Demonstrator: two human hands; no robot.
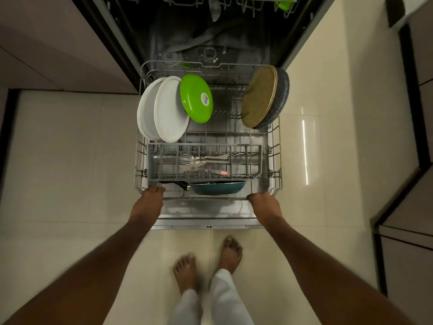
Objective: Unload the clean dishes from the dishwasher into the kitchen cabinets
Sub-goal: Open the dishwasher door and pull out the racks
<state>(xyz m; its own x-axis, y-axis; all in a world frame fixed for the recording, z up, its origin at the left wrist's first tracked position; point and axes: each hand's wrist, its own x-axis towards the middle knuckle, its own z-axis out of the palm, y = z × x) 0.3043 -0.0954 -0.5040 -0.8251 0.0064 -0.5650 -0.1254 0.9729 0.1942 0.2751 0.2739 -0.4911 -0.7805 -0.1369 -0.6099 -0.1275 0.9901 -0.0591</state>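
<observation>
Both hands, left hand (150,200) and right hand (263,204), grasp the front edge of the rack (140,160), probably to slide it, where plates (164,109) stand upright at its back.

A white barcode sticker (205,99) is being carried on the underside of the green plate (196,98), standing near the far edge of the lower rack (276,137); its print is too small to be read. A small red label (224,173) is being shown on cutlery in the cutlery basket (205,161) near the rack's front edge; its lettering is illegible.
</observation>
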